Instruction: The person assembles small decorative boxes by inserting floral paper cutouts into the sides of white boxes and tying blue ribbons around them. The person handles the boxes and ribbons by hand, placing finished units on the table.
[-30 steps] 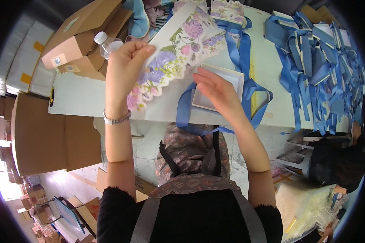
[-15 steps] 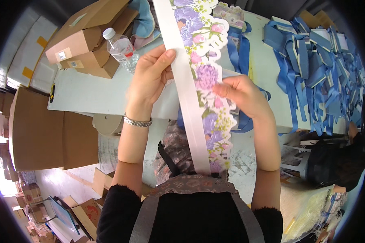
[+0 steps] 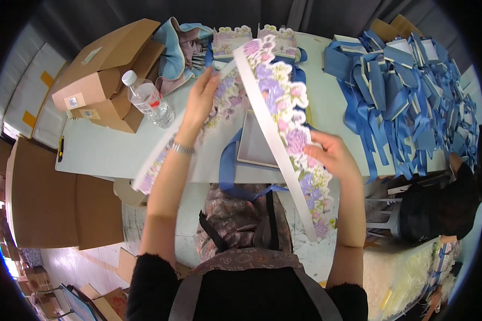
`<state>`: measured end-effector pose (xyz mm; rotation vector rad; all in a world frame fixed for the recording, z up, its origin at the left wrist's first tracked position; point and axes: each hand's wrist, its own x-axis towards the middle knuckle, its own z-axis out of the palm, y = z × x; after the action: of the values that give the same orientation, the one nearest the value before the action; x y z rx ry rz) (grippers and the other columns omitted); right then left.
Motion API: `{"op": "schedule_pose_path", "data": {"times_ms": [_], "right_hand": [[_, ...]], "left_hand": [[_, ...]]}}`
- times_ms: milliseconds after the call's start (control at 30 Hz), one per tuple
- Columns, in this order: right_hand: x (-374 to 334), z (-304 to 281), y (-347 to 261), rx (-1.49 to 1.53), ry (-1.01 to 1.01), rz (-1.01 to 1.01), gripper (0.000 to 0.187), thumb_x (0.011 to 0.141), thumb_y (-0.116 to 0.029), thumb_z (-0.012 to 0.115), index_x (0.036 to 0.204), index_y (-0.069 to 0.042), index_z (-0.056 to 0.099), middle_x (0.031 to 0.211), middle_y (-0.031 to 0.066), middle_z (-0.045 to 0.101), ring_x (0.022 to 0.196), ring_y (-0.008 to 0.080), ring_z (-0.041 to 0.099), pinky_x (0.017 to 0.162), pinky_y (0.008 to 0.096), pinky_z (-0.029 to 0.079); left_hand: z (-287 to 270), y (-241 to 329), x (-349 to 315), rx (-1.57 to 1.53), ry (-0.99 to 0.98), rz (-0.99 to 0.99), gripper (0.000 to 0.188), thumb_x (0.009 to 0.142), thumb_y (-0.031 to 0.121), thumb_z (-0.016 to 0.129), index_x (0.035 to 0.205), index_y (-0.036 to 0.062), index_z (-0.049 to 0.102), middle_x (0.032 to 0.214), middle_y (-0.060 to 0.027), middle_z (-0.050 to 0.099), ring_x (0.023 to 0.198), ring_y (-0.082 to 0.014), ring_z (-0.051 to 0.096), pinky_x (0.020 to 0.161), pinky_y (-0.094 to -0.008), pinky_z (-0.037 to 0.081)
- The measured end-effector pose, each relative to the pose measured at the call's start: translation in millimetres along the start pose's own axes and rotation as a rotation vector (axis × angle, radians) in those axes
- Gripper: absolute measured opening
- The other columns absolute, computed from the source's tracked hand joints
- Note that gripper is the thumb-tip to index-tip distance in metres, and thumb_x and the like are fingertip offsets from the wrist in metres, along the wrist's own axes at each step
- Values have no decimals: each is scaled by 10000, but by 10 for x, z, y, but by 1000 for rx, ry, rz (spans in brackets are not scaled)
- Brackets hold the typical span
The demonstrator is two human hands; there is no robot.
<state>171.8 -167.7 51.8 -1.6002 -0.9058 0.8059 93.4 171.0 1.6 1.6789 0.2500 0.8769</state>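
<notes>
Scalloped floral strip (image 3: 276, 99), raised partly over worktop (image 3: 99, 152): held in our right hand (image 3: 331, 154), fingers pinching. Left hand (image 3: 201, 104): beside another floral length (image 3: 227, 90), grip unclear. We'd best pinch lightly, sparing cut edges.

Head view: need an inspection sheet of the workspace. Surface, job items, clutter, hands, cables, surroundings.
Surface: pale table, partly covered.
Job items: scalloped floral strip, slanting across the table's front edge in this view; blurred floral length to its left, whether joined unclear; open white box; blue ribbon.
Clutter: plastic bottle, brown cartons, heaped blue boxes with ribbons.
Hands: right hand holds the strip; left hand at the blurred length, grip unclear.
Cables: nothing seen.
Surroundings: dark curtain behind; large cardboard box left; another person right.
</notes>
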Motion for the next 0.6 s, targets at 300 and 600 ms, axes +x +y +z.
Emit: {"op": "schedule_pose_path", "data": {"times_ms": [300, 600], "right_hand": [[-132, 213, 60, 135, 27, -148, 272, 858, -109, 661, 1085, 10, 570, 949, 56, 653, 801, 58, 584, 683, 224, 462], [-7, 290, -527, 99, -94, -108, 224, 799, -106, 728, 979, 13, 667, 860, 34, 684, 758, 68, 602, 669, 231, 486]], "left_hand": [[462, 1155, -811, -299, 101, 17, 636, 879, -51, 573, 1436, 7, 271, 983, -51, 592, 824, -46, 536, 687, -170, 443], [542, 1493, -1130, 416, 109, 249, 641, 818, 136, 698, 1389, 75, 413, 1384, -259, 345, 978, -164, 531, 948, -354, 352]]}}
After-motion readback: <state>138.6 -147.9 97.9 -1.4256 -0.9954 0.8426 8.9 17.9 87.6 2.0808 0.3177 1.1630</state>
